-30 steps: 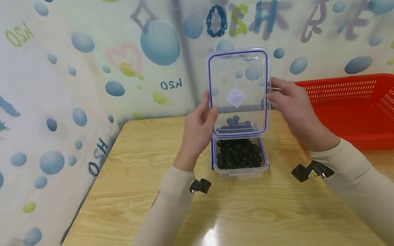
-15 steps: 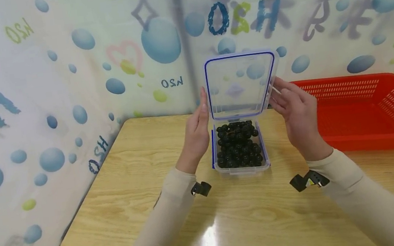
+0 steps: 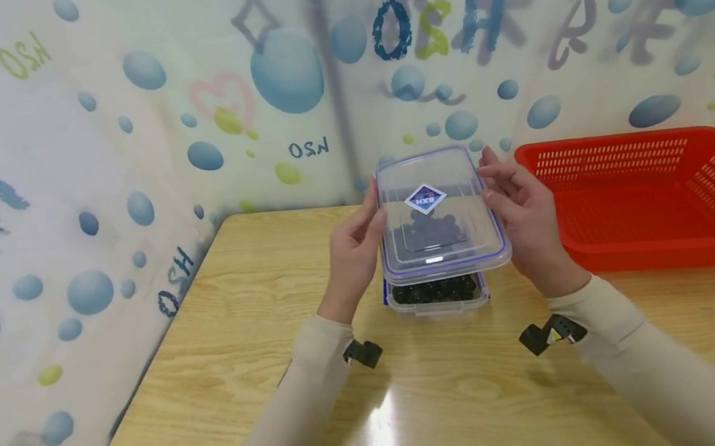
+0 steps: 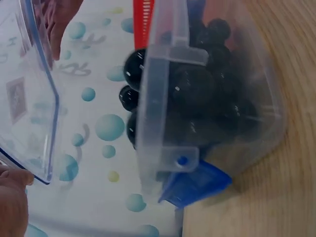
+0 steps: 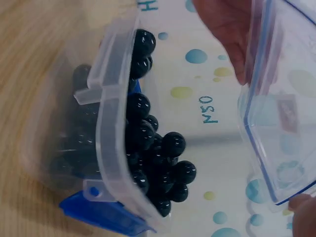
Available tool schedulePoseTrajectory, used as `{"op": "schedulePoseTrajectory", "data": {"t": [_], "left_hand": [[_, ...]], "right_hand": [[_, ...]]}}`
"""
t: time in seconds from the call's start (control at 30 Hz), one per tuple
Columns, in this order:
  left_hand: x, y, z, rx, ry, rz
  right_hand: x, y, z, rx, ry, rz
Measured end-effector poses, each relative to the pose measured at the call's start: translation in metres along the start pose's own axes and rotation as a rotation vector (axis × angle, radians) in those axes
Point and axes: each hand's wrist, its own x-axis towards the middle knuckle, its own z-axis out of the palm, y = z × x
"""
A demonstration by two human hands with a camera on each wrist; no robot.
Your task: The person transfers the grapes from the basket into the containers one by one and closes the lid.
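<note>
A clear plastic lid (image 3: 452, 233) with a blue seal and a diamond label hangs tilted over a clear food container (image 3: 438, 309). Its far end overlaps the wall in the head view. My left hand (image 3: 353, 257) pinches the lid's left edge between thumb and fingers, while my right hand (image 3: 525, 221) grips the right edge. Black grapes (image 5: 158, 158) fill the container and heap above its rim at the far part. Both wrist views show a gap between the lid (image 4: 29, 94) and the grapes (image 4: 132, 96). Blue side clips (image 4: 195, 185) on the container hang unfastened.
Right of the container, a red slotted plastic basket (image 3: 669, 252) stands on the wood-grain table (image 3: 246, 355). A wall covering (image 3: 209, 48) printed with bubbles and letters rises right behind the table's back edge. Black straps with cameras (image 3: 363, 354) are worn on both wrists.
The lid has been turned over from nearly upright, with its underside showing, to a shallower tilt with the label upward. It is lower over the container; both hands stay at its sides.
</note>
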Motion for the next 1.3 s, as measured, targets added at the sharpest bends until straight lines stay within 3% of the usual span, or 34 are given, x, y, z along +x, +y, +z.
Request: {"op": "schedulePoseTrajectory", "data": {"t": [0.13, 0.23, 0.57, 0.9, 1.2, 1.3], "left_hand": [[-0.001, -0.009, -0.003, 0.030, -0.038, -0.105], [-0.001, -0.012, -0.004, 0.056, -0.049, -0.149], [0.000, -0.032, -0.007, 0.201, -0.110, -0.244], [-0.004, -0.052, -0.009, 0.234, -0.175, -0.313], [-0.005, -0.055, -0.013, 0.309, -0.231, -0.384], [-0.002, -0.054, -0.014, 0.355, -0.264, -0.372]], "right_hand": [[-0.003, 0.007, -0.003, -0.182, -0.032, 0.145], [-0.004, 0.012, -0.005, -0.286, -0.047, 0.205], [-0.007, 0.037, -0.015, -0.367, -0.058, 0.342], [-0.012, 0.060, -0.023, -0.347, -0.061, 0.405], [-0.011, 0.069, -0.026, -0.468, -0.134, 0.437], [-0.012, 0.070, -0.028, -0.515, -0.142, 0.440]]}}
